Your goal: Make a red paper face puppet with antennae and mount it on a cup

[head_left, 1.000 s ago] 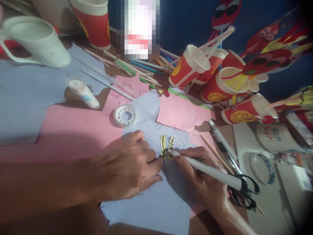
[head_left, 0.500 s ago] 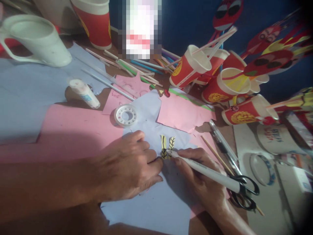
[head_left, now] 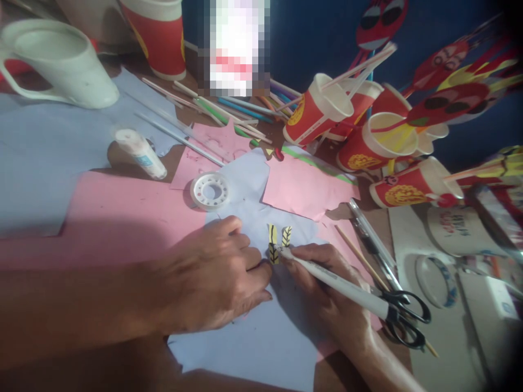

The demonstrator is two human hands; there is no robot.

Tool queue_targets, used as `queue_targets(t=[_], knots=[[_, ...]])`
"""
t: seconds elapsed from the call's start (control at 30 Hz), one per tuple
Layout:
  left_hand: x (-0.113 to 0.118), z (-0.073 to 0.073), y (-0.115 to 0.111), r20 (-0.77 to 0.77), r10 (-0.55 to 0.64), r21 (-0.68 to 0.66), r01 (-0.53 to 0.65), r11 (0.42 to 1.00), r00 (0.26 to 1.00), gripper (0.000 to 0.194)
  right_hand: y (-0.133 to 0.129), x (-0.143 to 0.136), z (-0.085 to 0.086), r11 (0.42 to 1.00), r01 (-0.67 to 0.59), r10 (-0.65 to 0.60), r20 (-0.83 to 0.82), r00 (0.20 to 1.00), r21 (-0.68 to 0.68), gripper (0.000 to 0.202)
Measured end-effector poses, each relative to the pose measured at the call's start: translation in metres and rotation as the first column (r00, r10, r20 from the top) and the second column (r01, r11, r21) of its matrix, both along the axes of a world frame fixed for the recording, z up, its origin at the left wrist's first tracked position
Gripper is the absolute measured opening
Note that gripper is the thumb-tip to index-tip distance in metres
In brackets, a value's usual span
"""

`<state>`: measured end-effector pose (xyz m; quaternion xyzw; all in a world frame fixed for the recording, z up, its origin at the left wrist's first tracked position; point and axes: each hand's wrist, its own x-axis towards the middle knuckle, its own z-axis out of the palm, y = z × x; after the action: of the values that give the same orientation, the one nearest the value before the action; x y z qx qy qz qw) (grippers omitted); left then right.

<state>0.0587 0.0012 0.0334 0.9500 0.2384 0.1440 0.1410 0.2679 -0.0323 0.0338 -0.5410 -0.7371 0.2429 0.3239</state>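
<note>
Right hand (head_left: 341, 310): grip holds smooth cylindrical marker (head_left: 351, 289). Left hand (head_left: 224, 277) — curled beside flat yellow paper strip (head_left: 273, 237) — grip cannot be determined.

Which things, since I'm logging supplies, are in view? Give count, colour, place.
Marker: one, white, lower centre.
Strips: two, yellow and black, centre.
Paper sheets: several, blue and pink, centre and left.
Holed ring: one, white, centre.
Tube: one, white, left.
Mug: one, pale, upper left.
Red cups: several, red, left and right.
Straws: many, mixed colours, back.
Eyed cutouts: several, red, upper right.
Scissors: one, black-handled, right.
Pens: count unclear, mostly clear, right.
Stick: one, tan, right.
Patterned ring: one, white-blue, right.
Lettered cup: one, white, right.
Table: one, brown, underneath.
Left hand: one, beside strips.
Right hand: one, holding marker.
</note>
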Motion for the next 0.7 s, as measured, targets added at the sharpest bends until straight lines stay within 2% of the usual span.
queue_targets(t=[0.17, 0.37, 0.7], knots=[[-0.0004, -0.0004, -0.0004, -0.004, -0.005, 0.001, 0.005, 1.0, 1.0, 0.024, -0.0003, 0.0023, -0.0003, 1.0, -0.003, 0.003, -0.003, 1.0, -0.011, 0.007], [0.0006, -0.0002, 0.0006, -0.023, 0.005, 0.002, -0.005, 1.0, 1.0, 0.028, -0.001, 0.0095, -0.0031, 0.996, 0.088, -0.088, -0.024, 0.996, -0.011, 0.011], [0.0002, 0.0007, -0.0003, -0.024, -0.001, -0.011, 0.001, 1.0, 1.0, 0.028, 0.0012, 0.0063, 0.0013, 0.999, 0.031, -0.033, 0.053, 0.998, 0.024, 0.011]])
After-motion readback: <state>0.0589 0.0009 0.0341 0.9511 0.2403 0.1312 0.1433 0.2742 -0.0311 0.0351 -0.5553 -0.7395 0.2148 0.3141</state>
